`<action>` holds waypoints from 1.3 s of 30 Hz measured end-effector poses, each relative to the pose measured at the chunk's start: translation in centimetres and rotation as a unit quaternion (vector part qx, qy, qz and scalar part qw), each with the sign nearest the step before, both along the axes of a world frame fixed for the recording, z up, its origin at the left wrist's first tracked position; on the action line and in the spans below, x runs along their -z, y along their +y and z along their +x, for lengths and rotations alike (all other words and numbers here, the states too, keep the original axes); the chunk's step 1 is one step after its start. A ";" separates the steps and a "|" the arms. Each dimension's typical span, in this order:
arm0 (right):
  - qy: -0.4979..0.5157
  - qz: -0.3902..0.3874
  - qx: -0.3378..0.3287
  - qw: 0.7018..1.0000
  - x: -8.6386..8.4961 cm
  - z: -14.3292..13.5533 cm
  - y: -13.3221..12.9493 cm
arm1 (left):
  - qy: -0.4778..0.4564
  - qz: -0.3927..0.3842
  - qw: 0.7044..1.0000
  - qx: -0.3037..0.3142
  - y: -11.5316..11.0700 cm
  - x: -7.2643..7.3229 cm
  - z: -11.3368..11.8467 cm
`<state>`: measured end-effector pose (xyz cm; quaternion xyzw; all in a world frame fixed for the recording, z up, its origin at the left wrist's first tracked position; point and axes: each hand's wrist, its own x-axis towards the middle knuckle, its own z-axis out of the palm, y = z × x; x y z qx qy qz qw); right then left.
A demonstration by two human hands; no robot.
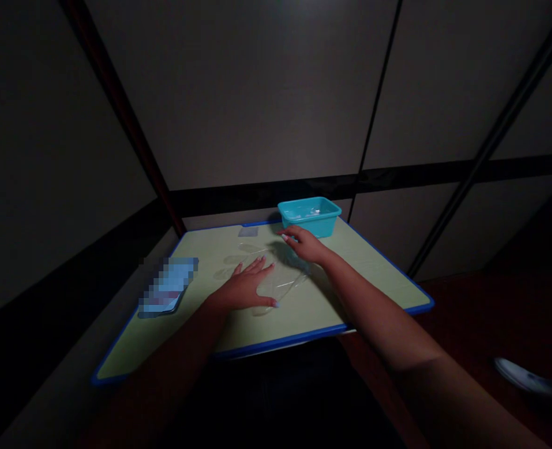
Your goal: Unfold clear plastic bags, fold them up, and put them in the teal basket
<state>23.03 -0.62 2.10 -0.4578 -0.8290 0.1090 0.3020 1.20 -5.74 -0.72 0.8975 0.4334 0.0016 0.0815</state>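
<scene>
A thin transparent glove (282,284) lies spread on the pale yellow-green table (322,312), its finger parts pointing left. My left hand (245,287) rests over it with fingers spread. Above the glove's upper right part hovers my right hand (304,243), fingers bent and thumb near the index finger; whether anything thin is between them is too small to tell. Just behind the right hand, a turquoise basket (329,224) stands at the table's back edge with some clear material inside.
A phone-like object (170,285), blurred out, lies at the table's left edge. A small greyish square (248,231) lies near the back edge. Dark-trimmed panels (266,93) rise behind the table. A shoe (526,377) shows on the floor at right.
</scene>
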 end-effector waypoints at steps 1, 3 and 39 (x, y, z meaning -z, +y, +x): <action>0.014 -0.011 -0.001 1.000 -0.2 0.3 -0.2 | -0.004 0.019 1.000 0.002 0.1 0.0 -0.1; 0.057 -0.037 0.024 0.997 -0.3 1.1 -1.1 | -0.018 0.066 0.998 -0.003 0.4 0.0 -0.4; 0.542 -0.267 -0.010 0.797 2.8 1.6 -6.1 | -0.033 0.025 0.993 0.113 -0.7 0.4 1.7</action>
